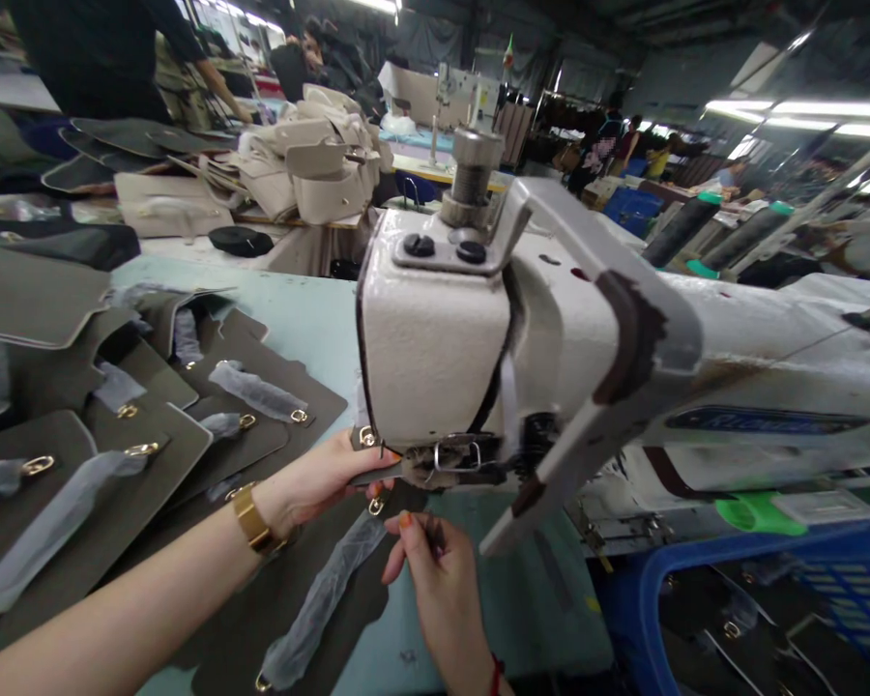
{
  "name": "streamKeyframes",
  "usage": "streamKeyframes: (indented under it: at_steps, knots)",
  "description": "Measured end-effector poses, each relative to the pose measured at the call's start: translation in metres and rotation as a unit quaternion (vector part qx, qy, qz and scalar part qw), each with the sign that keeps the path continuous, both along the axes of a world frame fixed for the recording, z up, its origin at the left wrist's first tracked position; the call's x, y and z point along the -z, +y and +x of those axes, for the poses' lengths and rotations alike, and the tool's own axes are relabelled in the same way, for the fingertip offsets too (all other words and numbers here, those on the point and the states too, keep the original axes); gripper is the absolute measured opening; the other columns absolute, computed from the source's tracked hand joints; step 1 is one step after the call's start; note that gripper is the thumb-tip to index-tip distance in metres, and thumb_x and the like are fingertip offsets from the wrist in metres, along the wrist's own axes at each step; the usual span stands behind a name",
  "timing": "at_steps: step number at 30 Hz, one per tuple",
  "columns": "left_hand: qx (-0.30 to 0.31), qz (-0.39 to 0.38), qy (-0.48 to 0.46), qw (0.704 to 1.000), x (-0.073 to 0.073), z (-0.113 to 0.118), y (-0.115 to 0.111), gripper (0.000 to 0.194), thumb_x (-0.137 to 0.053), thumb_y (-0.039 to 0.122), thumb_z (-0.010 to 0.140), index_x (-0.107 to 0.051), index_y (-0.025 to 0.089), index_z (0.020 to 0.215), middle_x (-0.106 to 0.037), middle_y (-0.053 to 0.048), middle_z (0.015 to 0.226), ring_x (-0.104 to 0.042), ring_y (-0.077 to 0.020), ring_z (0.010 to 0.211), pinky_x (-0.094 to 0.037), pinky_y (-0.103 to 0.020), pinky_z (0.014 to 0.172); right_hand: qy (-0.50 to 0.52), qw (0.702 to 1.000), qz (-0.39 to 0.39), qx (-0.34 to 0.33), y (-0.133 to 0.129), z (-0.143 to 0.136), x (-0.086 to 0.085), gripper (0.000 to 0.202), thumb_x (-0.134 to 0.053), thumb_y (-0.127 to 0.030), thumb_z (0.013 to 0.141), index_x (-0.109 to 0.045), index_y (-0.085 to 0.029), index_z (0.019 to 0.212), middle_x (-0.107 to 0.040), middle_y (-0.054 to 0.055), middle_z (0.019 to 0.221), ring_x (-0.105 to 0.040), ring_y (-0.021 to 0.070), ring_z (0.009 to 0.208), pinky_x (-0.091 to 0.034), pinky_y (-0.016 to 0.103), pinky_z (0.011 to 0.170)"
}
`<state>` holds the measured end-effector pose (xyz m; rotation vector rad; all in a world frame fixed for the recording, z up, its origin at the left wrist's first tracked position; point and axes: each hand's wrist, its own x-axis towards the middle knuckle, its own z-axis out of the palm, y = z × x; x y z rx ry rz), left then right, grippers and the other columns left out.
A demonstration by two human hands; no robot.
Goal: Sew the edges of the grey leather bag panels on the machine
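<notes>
My left hand (326,488), with a gold band at the wrist, pinches a dark grey strip (375,473) just left of the sewing machine's (435,338) head. The needle area is mostly hidden behind the machine head. Below the hand lies a dark grey bag panel (246,619) with a plastic-wrapped handle (323,599) and gold rings. My right hand (442,580) is closed, thumb and fingers together, just right of the handle's upper end. Whatever its fingers hold, if anything, cannot be made out.
Several grey panels (282,387) with wrapped handles are piled on the left. A blue basket (649,599) holding similar pieces stands at the lower right. Beige bags (326,184) are heaped behind the pale blue table (297,309). A person (94,58) stands at the back left.
</notes>
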<state>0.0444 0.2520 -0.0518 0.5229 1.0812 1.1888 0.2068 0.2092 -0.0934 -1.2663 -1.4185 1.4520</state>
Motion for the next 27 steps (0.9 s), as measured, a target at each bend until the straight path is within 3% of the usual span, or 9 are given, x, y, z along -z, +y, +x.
streamKeyframes:
  at_steps: [5, 14, 23, 27]
  knots:
    - [0.033, 0.014, 0.014, 0.999, 0.001, 0.002, -0.002, 0.015, -0.081, 0.020, 0.057, -0.072, 0.009, 0.060, -0.067, -0.004, 0.052, -0.053, -0.0096, 0.042, -0.042, -0.016, 0.040, -0.012, 1.000, -0.014, -0.014, -0.007, -0.002, 0.004, 0.047, -0.047, -0.035, 0.095, -0.062, -0.018, 0.054, -0.062, 0.000, 0.051, -0.062, 0.0153, 0.064, -0.042, 0.022, 0.069]
    - [-0.016, 0.026, 0.055, 0.998, 0.018, 0.011, -0.016, 0.014, -0.079, 0.023, 0.065, -0.070, 0.013, 0.065, -0.067, -0.002, 0.060, -0.055, -0.0103, 0.050, -0.042, -0.016, 0.044, 0.002, 0.999, -0.016, -0.028, -0.011, 0.002, 0.007, 0.043, -0.048, -0.036, 0.095, -0.068, -0.017, 0.062, -0.065, 0.001, 0.053, -0.061, 0.0151, 0.064, -0.043, 0.022, 0.070]
    - [-0.160, -0.016, 0.035, 0.986, 0.029, 0.051, -0.043, 0.028, -0.076, 0.038, 0.073, -0.065, 0.012, 0.070, -0.066, -0.003, 0.066, -0.058, -0.0097, 0.056, -0.047, -0.018, 0.053, 0.035, 0.999, -0.031, -0.016, -0.012, 0.012, 0.000, 0.037, -0.051, -0.040, 0.093, -0.069, -0.016, 0.071, -0.061, -0.001, 0.049, -0.057, 0.0132, 0.055, -0.043, 0.022, 0.065]
    - [-0.233, -0.029, 0.004, 0.972, 0.026, 0.076, -0.051, 0.031, -0.076, 0.042, 0.070, -0.064, 0.013, 0.074, -0.064, -0.001, 0.066, -0.053, -0.0074, 0.045, -0.039, -0.016, 0.040, 0.052, 0.998, -0.036, -0.016, -0.013, 0.018, -0.004, 0.038, -0.052, -0.043, 0.092, -0.070, -0.016, 0.073, -0.059, -0.002, 0.050, -0.054, 0.0124, 0.052, -0.042, 0.021, 0.061]
